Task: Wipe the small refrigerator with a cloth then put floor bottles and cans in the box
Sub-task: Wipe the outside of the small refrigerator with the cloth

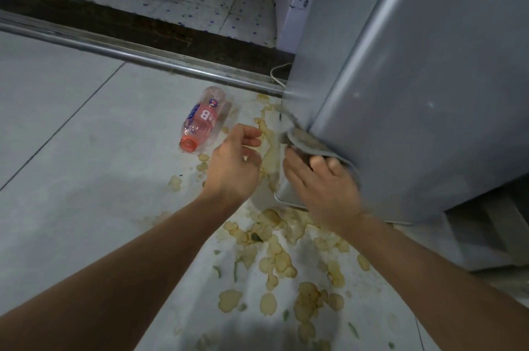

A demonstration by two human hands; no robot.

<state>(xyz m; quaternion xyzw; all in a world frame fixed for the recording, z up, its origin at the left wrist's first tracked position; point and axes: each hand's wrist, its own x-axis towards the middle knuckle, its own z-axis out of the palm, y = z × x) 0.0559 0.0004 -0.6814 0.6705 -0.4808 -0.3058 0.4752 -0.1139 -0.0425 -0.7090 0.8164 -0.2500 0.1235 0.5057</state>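
Grey tiled floor (71,121) lying strewn with chips (274,256). Right hand (320,182) gripping grey cloth (306,142), pressing it against small refrigerator (415,93) lower corner. Left hand (234,162) hovering, fingers loosely curled, holding nothing. Pink bottle (200,121) lying on floor nearby.

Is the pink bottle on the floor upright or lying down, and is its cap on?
Lying down. The pink bottle rests on its side on the floor tile, its orange-red cap on and pointing toward the camera.
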